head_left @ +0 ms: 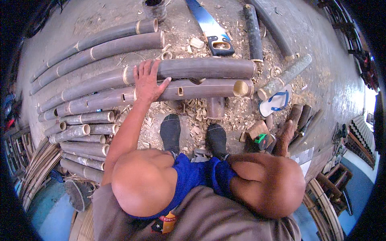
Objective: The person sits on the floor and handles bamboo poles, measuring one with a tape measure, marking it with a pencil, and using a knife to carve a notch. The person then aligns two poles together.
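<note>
My left hand (148, 82) lies across two long bamboo poles, its fingers stretched over the far pole (201, 68) and its thumb spread. Several cut holes run along the near pole (213, 89), with a larger round one close to its right end. A short upright bamboo piece (216, 108) stands beneath that end. At the lower right, my right hand (286, 130) reaches down beside dark bamboo-like lengths (296, 114); its fingers are mostly hidden. Close to it are a wooden block (255, 129) and a green-and-black tape measure (261, 139).
A handsaw (220, 45) lies beyond the poles among wood chips (197, 102). More long poles (108, 52) lie at the far left, with stacked short bamboo pieces (86, 138) nearer. To the right are a short bamboo length (285, 76) and a flip-flop (275, 102). A bucket (156, 11) stands far off.
</note>
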`<state>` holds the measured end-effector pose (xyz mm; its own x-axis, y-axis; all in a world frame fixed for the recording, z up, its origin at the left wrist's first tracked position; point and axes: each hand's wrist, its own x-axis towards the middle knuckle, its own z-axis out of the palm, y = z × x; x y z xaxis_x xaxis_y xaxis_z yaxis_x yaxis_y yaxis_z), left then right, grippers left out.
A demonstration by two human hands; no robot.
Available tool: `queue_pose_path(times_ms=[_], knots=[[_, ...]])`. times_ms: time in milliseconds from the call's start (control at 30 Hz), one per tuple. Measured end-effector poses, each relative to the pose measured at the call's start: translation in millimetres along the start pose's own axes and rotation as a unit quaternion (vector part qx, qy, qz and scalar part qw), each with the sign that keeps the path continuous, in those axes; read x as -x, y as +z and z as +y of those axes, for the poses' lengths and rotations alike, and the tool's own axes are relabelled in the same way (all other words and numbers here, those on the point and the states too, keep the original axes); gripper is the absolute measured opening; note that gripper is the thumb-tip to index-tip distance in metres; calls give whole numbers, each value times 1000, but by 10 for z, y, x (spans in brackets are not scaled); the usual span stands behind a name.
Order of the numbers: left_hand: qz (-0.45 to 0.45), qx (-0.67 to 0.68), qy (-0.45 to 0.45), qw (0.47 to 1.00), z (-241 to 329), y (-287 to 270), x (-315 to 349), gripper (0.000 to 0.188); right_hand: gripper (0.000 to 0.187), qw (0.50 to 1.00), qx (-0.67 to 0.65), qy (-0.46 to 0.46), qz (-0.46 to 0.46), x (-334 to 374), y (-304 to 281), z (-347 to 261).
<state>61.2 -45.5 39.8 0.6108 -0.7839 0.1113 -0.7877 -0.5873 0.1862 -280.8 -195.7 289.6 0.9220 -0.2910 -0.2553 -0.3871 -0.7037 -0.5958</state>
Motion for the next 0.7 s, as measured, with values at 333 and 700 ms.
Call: queue_pose_path(times_ms=[333, 700], knots=[[7, 23, -1, 1000, 32, -33, -46, 81, 38, 846, -211, 380, 310, 130, 397, 2941], [6, 26, -3, 1000, 6, -80, -86, 81, 60, 904, -76, 319, 273, -677, 1219, 2939]])
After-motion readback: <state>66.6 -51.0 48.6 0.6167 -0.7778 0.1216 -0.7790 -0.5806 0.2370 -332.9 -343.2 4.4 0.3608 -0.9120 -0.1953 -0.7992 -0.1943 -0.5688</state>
